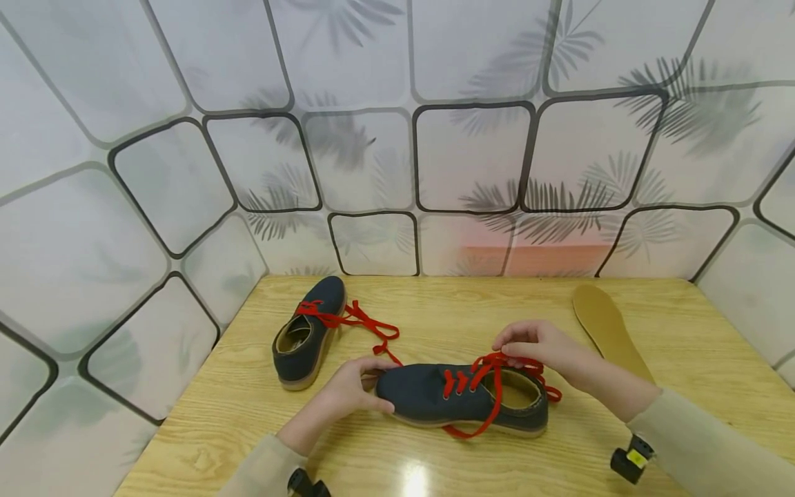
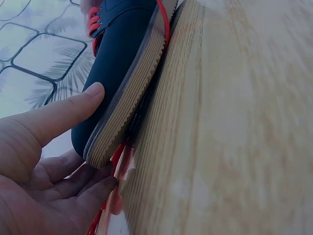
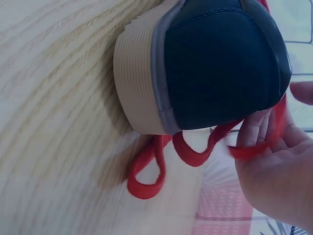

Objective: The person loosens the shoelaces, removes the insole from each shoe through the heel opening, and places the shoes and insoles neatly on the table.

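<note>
A navy shoe (image 1: 422, 393) lies on the tabletop in the head view, toe to the left, laced in red. My left hand (image 1: 350, 395) grips its toe, the thumb (image 2: 95, 90) on the near side and the fingers round the tip. At the shoe's opening, my right hand (image 1: 539, 346) holds the red shoelace (image 1: 497, 360). In the right wrist view, part of the shoelace (image 3: 249, 151) crosses the palm behind the shoe's heel (image 3: 220, 73), which hides some of the fingers. One lace strand hangs over the near side onto the table.
A second navy shoe (image 1: 313, 345) with red laces (image 1: 373, 324) stands at the left, toe pointing away. At the right lies a tan insole (image 1: 605, 321), partly behind the right forearm. The wooden table (image 1: 472, 317) meets a patterned curtain (image 1: 373, 159) at the back.
</note>
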`<action>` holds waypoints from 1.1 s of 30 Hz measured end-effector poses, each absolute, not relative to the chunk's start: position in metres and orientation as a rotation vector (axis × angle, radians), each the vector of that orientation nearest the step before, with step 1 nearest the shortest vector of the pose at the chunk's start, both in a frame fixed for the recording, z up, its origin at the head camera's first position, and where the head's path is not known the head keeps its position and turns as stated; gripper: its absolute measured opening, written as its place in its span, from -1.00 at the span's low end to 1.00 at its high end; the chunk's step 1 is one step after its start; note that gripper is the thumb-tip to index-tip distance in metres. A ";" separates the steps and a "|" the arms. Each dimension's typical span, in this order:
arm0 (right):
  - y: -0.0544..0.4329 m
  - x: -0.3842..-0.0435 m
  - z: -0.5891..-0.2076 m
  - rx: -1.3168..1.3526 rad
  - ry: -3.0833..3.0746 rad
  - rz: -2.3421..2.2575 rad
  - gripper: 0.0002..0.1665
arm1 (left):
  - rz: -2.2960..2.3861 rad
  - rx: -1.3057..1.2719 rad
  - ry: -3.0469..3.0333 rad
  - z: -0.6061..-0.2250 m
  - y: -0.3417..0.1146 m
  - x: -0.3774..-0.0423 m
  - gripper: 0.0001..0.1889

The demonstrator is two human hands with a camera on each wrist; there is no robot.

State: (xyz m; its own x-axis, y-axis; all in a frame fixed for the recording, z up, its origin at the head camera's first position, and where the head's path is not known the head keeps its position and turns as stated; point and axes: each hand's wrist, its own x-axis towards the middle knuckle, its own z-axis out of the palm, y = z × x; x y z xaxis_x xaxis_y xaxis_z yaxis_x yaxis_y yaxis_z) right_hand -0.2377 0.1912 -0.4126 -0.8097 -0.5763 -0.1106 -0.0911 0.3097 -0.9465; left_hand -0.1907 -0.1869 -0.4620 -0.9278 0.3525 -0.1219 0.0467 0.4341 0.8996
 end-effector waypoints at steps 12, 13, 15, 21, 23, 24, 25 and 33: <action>0.169 -0.235 -0.415 -0.688 2.437 -1.268 -0.80 | 1.488 0.338 2.409 -0.461 -0.185 -0.190 -0.33; 0.168 -0.235 -0.416 -0.701 2.442 -1.269 -0.81 | 1.488 0.337 2.408 -0.461 -0.185 -0.190 -0.33; 0.168 -0.234 -0.418 -0.702 2.435 -1.297 -0.83 | 1.491 0.334 2.402 -0.461 -0.185 -0.190 -0.33; 0.174 -0.237 -0.419 -0.533 2.294 -1.468 -0.76 | 1.493 0.332 2.399 -0.461 -0.185 -0.189 -0.33; 0.175 -0.238 -0.418 -0.462 2.217 -1.548 -0.74 | 1.496 0.328 2.397 -0.461 -0.184 -0.189 -0.33; 0.175 -0.239 -0.418 -0.435 2.175 -1.589 -0.75 | 1.498 0.327 2.396 -0.461 -0.184 -0.189 -0.33; 0.176 -0.239 -0.418 -0.407 2.132 -1.633 -0.75 | 1.499 0.327 2.397 -0.461 -0.184 -0.189 -0.33; 0.180 -0.238 -0.415 -0.354 1.913 -1.838 -0.71 | 1.500 0.317 2.400 -0.462 -0.186 -0.190 -0.33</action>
State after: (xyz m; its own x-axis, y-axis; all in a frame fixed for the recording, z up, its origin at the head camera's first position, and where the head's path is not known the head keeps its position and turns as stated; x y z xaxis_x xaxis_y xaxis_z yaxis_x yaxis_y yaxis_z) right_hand -0.2385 0.1799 -0.4151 -0.8608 -0.4869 -0.1483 0.1288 0.0735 -0.9889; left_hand -0.1898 -0.1857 -0.4621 -0.9329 0.3363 -0.1292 0.0312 0.4325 0.9011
